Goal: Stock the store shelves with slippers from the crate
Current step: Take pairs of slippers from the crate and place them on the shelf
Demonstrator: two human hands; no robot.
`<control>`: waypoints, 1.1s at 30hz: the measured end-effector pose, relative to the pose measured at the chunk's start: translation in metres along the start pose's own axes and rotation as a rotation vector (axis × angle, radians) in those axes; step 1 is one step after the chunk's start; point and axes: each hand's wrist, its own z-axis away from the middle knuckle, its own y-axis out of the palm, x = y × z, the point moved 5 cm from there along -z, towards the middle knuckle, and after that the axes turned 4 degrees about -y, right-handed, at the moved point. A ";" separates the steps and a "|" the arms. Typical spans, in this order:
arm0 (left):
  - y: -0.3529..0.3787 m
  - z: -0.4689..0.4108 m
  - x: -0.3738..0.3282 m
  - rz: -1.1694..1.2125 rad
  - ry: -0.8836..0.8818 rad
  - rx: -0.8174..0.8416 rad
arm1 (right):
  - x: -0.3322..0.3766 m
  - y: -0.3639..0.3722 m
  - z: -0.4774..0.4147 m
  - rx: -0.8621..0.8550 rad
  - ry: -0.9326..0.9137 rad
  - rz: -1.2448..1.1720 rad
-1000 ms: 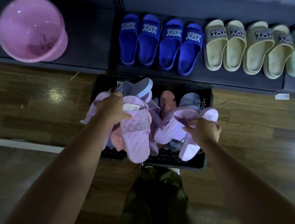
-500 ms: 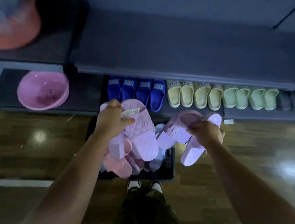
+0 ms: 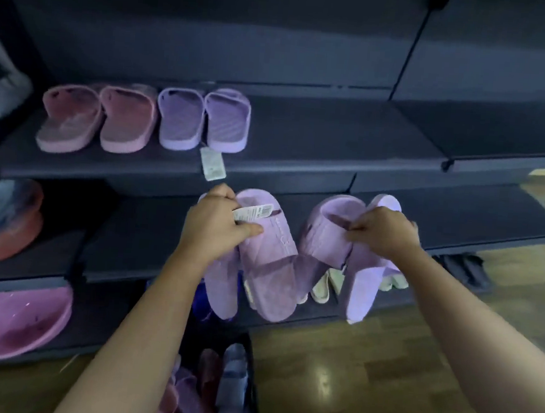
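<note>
My left hand (image 3: 212,223) grips a pair of lilac slippers (image 3: 267,271) by their straps, a white price tag under my thumb. My right hand (image 3: 384,233) grips a second lilac pair (image 3: 327,236), soles hanging down. Both pairs hang in front of the middle shelf (image 3: 138,238). On the upper shelf (image 3: 318,151) stand a pink pair (image 3: 99,117) and a purple pair (image 3: 204,119), heels toward me, with a tag dangling over the edge. The black crate (image 3: 248,367) sits on the floor below my arms, with several slippers (image 3: 217,387) inside.
A pink basin (image 3: 19,320) lies on the lowest shelf at left; a stack of coloured basins (image 3: 1,221) sits above it. Pale slippers (image 3: 322,285) on the bottom shelf show behind the held pairs. The upper shelf is bare right of the purple pair. Wooden floor (image 3: 365,376) lies to the right.
Both hands have lifted the two lilac pairs out of the crate and up to middle-shelf height. My view has tilted upward, bringing the upper shelf with its pink and purple pairs into sight.
</note>
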 end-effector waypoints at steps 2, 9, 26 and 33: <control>-0.004 -0.016 -0.036 0.012 0.009 -0.032 | -0.020 -0.036 -0.007 -0.013 -0.027 -0.015; -0.008 -0.084 -0.137 0.023 -0.008 -0.077 | -0.072 -0.141 -0.059 -0.045 -0.120 0.025; 0.014 -0.308 -0.170 0.035 -0.134 0.007 | -0.100 -0.167 -0.281 -0.019 0.024 0.052; 0.047 -0.342 -0.157 -0.109 -0.142 0.100 | -0.087 -0.155 -0.313 0.050 -0.154 0.033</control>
